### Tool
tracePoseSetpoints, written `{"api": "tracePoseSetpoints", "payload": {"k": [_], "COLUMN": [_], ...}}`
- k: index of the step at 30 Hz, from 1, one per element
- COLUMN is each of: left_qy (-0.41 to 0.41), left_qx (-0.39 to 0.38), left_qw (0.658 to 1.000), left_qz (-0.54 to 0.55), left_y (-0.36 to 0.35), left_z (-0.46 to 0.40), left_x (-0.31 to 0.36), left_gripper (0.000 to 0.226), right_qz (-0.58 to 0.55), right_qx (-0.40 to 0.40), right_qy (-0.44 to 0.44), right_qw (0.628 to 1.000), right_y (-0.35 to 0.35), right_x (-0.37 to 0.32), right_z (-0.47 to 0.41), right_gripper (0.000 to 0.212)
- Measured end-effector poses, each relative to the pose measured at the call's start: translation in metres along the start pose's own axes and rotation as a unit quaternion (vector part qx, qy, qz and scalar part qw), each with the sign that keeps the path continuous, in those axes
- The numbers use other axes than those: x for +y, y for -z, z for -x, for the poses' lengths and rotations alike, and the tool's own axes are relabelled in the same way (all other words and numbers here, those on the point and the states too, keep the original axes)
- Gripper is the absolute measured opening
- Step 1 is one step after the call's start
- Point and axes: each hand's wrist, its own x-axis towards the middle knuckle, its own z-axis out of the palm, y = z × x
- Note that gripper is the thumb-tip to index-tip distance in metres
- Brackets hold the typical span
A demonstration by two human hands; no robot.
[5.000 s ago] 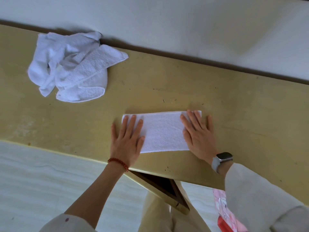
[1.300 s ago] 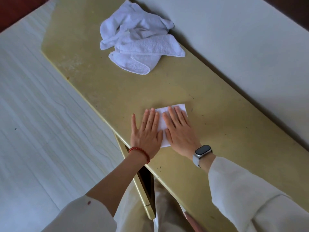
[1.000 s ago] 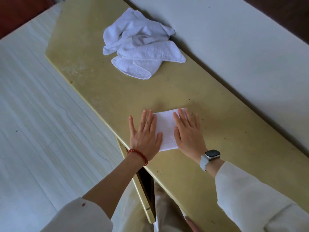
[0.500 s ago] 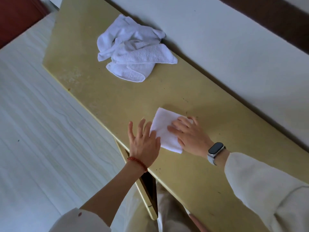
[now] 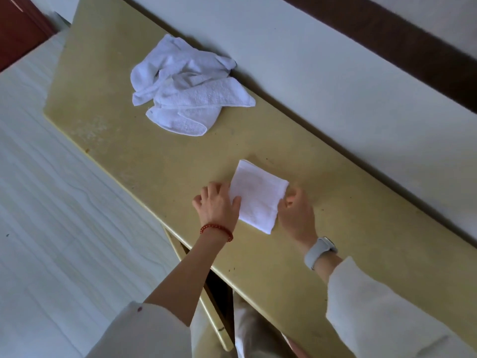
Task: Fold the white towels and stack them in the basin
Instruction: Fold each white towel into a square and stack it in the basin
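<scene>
Gripping the folded towel [image 5: 258, 195] at opposite edges, both hands curled on it, left hand [image 5: 218, 205], right hand [image 5: 296, 210]

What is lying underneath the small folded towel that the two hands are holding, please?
The folded towel lies flat on the yellow table. The left hand and right hand grip its side edges; whether fingertips reach beneath is hidden.

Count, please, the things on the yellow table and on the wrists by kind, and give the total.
Folded white towel: 1, between left hand and right hand
Heap of unfolded white towels: 1 heap; how many towels are in it cannot be told
Red bead bracelet: 1
Wristwatch: 1
Basin: 0 in view
Total: 4
</scene>
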Motion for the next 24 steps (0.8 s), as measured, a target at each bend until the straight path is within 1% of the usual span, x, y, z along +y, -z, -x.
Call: {"api": "tracePoseSetpoints", "payload": {"k": [1, 2, 4, 5, 7, 8, 9, 10, 11, 12, 13, 14, 15, 16, 17, 18, 19, 20, 21, 22, 23, 24], "left_qy": [-0.009, -0.011, 0.0, 0.005, 0.015, 0.019, 0.021, 0.022, 0.025, 0.032, 0.045, 0.073, 0.124, 0.192, 0.244, 0.263, 0.254, 0.233, 0.213, 0.198, 0.186, 0.177], "left_qx": [0.001, 0.001, 0.001, 0.001, -0.006, -0.011, -0.013, -0.018, -0.029, -0.043, -0.054, -0.058, -0.054, -0.064, -0.104, -0.161, -0.207, -0.243, -0.268, -0.274, -0.267, -0.246], "left_qw": [1.0, 1.0, 1.0, 1.0, 1.0, 1.0, 1.0, 1.0, 0.999, 0.997, 0.989, 0.961, 0.901, 0.815, 0.721, 0.631, 0.564, 0.522, 0.499, 0.492, 0.498, 0.513], "left_qz": [-0.009, -0.014, -0.013, -0.01, -0.006, -0.005, -0.003, -0.003, 0.007, 0.046, 0.128, 0.259, 0.413, 0.542, 0.64, 0.711, 0.758, 0.783, 0.796, 0.802, 0.804, 0.803], "left_y": [-0.001, -0.002, -0.003, -0.003, -0.003, -0.003, -0.003, -0.004, -0.003, 0.0, 0.004, 0.012, 0.024, 0.038, 0.049, 0.058, 0.066, 0.076, 0.087, 0.098, 0.109, 0.122], "left_z": [-0.002, -0.003, -0.003, -0.003, -0.003, -0.003, -0.003, -0.004, -0.005, -0.007, -0.011, -0.015, -0.019, -0.021, -0.023, -0.023, -0.02, -0.015, -0.009, -0.002, 0.004, 0.009], "left_x": [0.001, 0.002, 0.003, 0.003, 0.004, 0.005, 0.004, 0.004, 0.003, 0.002, 0.001, 0.0, -0.002, -0.006, -0.013, -0.024, -0.035, -0.045, -0.052, -0.059, -0.064, -0.068], "left_gripper": [0.033, 0.032, 0.033, 0.034, 0.036, 0.037, 0.037, 0.037, 0.037, 0.036, 0.031, 0.026, 0.03, 0.038, 0.052, 0.067, 0.079, 0.085, 0.087, 0.086, 0.083, 0.078], "right_qz": [-0.031, -0.06, -0.12, -0.165, -0.246, -0.267, -0.272, -0.258, -0.225, -0.182, -0.136, -0.097, -0.071, -0.061, -0.063, -0.079, -0.103, -0.128, -0.15, -0.165, -0.17, -0.168], "right_qx": [-0.006, -0.007, -0.012, -0.019, -0.049, -0.062, -0.069, -0.068, -0.061, -0.056, -0.059, -0.076, -0.111, -0.156, -0.2, -0.236, -0.26, -0.274, -0.282, -0.289, -0.293, -0.291], "right_qy": [-0.021, -0.046, -0.121, -0.17, -0.256, -0.275, -0.269, -0.238, -0.185, -0.119, -0.046, 0.027, 0.095, 0.151, 0.188, 0.206, 0.212, 0.207, 0.194, 0.181, 0.171, 0.168], "right_qw": [0.999, 0.997, 0.985, 0.971, 0.933, 0.922, 0.921, 0.934, 0.955, 0.974, 0.988, 0.992, 0.987, 0.974, 0.96, 0.946, 0.936, 0.93, 0.927, 0.926, 0.925, 0.927], "right_y": [-0.003, -0.005, -0.009, -0.009, -0.007, -0.006, -0.005, -0.004, -0.003, -0.001, 0.003, 0.008, 0.014, 0.02, 0.025, 0.03, 0.033, 0.036, 0.037, 0.036, 0.033, 0.029], "right_x": [-0.004, -0.009, -0.012, -0.015, -0.021, -0.022, -0.024, -0.025, -0.027, -0.029, -0.033, -0.039, -0.047, -0.057, -0.069, -0.083, -0.096, -0.108, -0.119, -0.128, -0.135, -0.141], "right_z": [0.0, -0.003, -0.011, -0.015, -0.02, -0.021, -0.021, -0.021, -0.019, -0.015, -0.01, -0.005, -0.001, 0.003, 0.007, 0.011, 0.014, 0.017, 0.02, 0.022, 0.025, 0.028], "right_gripper": [0.009, 0.005, 0.021, 0.025, 0.027, 0.026, 0.025, 0.025, 0.027, 0.028, 0.027, 0.023, 0.019, 0.017, 0.017, 0.017, 0.016, 0.016, 0.017, 0.019, 0.02, 0.021]}}
